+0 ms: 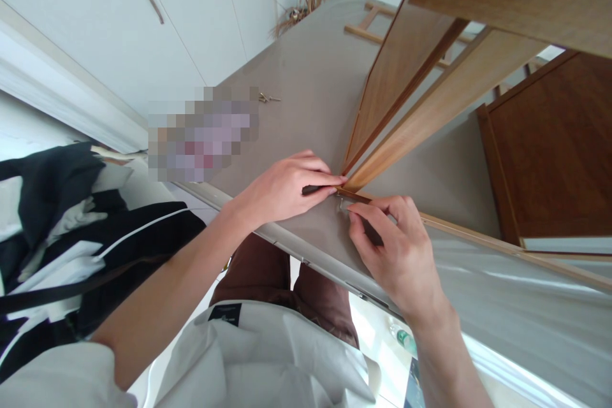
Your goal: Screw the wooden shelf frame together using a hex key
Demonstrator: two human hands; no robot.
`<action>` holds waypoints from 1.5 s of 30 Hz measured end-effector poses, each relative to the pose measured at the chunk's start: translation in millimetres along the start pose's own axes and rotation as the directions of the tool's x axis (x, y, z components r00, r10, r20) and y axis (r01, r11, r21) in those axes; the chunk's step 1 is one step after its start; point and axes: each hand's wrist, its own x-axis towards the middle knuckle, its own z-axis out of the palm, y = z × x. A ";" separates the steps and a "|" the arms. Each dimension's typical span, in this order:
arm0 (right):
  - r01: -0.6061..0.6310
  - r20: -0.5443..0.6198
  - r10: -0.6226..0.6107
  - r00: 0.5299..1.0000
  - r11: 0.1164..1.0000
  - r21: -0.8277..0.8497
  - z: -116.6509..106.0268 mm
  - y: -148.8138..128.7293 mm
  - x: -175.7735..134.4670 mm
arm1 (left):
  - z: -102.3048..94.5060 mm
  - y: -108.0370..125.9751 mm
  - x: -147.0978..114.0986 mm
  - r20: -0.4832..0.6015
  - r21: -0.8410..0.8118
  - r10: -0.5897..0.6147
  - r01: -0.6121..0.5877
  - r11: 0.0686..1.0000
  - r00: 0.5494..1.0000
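Two inward-angled hands (287,186) (399,245) at the wooden frame (430,112)

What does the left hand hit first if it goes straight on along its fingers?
The left hand would likely meet the lower end of the light wooden bar first. The fingers already appear to be at that corner; whether they touch the bar is hard to tell from this single view.

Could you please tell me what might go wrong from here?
The small shiny piece at the fingertips of the right hand could slip and drop. The left hand might get pinched at the corner of the wooden frame if that shifts. The loose metal bits on the table could roll away if bumped.
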 end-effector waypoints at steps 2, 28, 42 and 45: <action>0.009 0.007 -0.009 1.000 1.000 -0.009 0.1 0.0 1.8 | -0.1 0.2 -0.1 -0.004 -0.003 -0.001 0.001 1.000 1.000; 0.076 0.071 -0.068 0.995 0.991 -0.108 2.1 -4.8 8.4 | -0.6 -0.3 0.2 0.009 -0.020 -0.001 0.001 1.000 1.000; 0.044 0.053 -0.036 0.998 0.988 -0.150 1.9 -1.9 6.0 | -1.3 1.1 0.4 0.004 -0.019 -0.009 0.009 1.000 1.000; 0.036 0.027 -0.033 0.999 0.986 -0.163 2.3 -1.6 5.4 | -1.0 0.7 0.5 0.003 -0.018 0.000 0.000 1.000 1.000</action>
